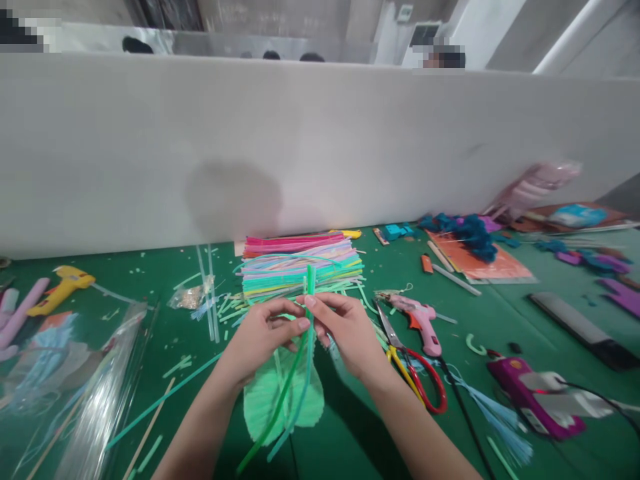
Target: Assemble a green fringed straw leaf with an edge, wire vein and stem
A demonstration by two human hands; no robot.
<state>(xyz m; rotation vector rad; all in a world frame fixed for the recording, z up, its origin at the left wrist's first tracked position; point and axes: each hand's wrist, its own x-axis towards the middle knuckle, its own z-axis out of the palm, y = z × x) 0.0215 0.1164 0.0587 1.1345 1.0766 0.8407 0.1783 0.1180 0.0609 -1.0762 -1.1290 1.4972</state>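
Note:
Both hands meet in the middle of the view around a small bundle of green pipe cleaners (286, 392), whose short ends stick up above the fingers while longer tails hang toward me. My left hand (267, 333) pinches the bundle between thumb and forefinger. Just above, my right hand (345, 330) grips it near the top, thumb in front. Beneath the hands is a pale green leaf-shaped piece (260, 407) with ribbed lobes; whether it is joined to the bundle I cannot tell. A teal pipe cleaner (165, 399) slants across the table by my left wrist.
Behind the hands lies a pile of coloured pipe cleaners (300, 263). Red-handled scissors (423, 380) and a pink glue gun (423, 320) lie right, with a purple power strip (535, 400) beyond. A yellow glue gun (63, 288) sits left. A white partition (350, 147) closes the back.

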